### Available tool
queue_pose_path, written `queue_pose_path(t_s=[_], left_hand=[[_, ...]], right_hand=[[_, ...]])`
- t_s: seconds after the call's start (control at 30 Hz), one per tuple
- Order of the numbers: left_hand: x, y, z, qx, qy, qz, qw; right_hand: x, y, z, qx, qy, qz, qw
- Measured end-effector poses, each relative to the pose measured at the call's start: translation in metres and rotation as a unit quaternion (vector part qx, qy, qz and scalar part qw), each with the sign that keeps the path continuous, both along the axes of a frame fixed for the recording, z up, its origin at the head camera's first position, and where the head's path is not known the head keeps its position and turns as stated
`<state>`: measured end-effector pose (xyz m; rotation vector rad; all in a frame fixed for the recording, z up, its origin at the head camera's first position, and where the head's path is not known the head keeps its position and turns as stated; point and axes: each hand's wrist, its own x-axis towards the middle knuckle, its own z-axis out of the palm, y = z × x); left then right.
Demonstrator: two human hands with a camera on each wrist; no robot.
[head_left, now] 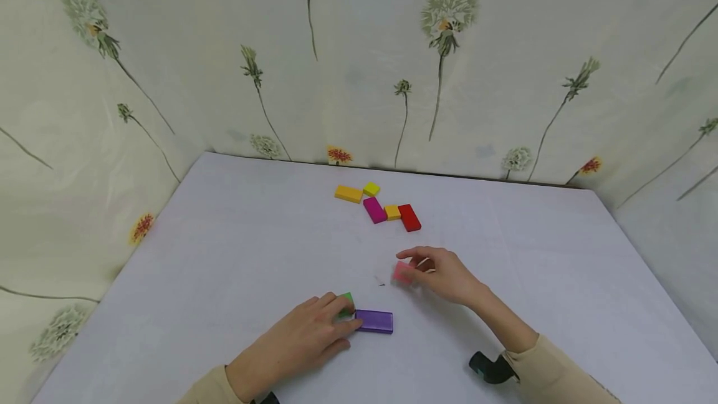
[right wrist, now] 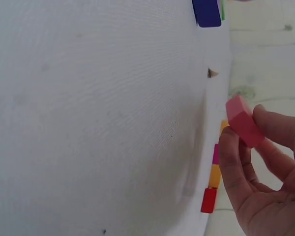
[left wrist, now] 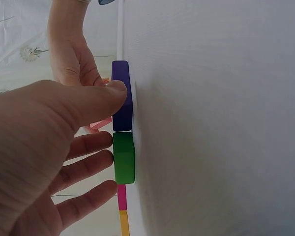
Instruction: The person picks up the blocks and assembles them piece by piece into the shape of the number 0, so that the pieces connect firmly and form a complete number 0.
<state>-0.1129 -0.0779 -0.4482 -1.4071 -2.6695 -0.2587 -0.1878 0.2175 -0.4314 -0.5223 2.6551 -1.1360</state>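
Between thumb and fingers, my right hand (head_left: 445,274) pinches a pink block (right wrist: 244,121), tilted, over the middle of the table. To the left and nearer, my left hand (head_left: 303,335) rests at two blocks lying end to end. Its thumb lies on the purple block (head_left: 374,322), a long flat one. Fairly straight fingers touch the green block (left wrist: 124,158), which the hand mostly covers in the head view. In the left wrist view the purple block (left wrist: 122,103) and the green one stand almost flush.
Farther back on the white table (head_left: 252,235) lies a crooked row of blocks: an orange block (head_left: 348,194), a yellow one (head_left: 371,189), a magenta one (head_left: 374,210), a small orange-yellow one (head_left: 392,212) and a red one (head_left: 410,217). A flower-printed cloth (head_left: 359,98) hangs behind.
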Motion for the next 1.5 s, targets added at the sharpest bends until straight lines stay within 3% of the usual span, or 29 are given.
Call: queue_pose_path(t_s=[0.3, 0.7, 1.17, 1.5], left_hand=[[-0.001, -0.001, -0.001, 0.01, 0.001, -0.006, 0.9999], [0.0, 0.0, 0.0, 0.003, -0.005, -0.005, 1.0], [-0.002, 0.0, 0.0, 0.004, -0.021, -0.002, 0.9998], [-0.002, 0.0, -0.001, 0.008, -0.014, -0.004, 0.9999]], right_hand=[[0.003, -0.001, 0.002, 0.004, 0.016, 0.008, 0.9998], [0.008, -0.001, -0.003, -0.045, -0.053, 0.002, 0.9976], [0.013, 0.004, -0.008, -0.037, -0.011, 0.04, 0.9985], [0.012, 0.005, -0.011, 0.001, 0.033, 0.072, 0.9969]])
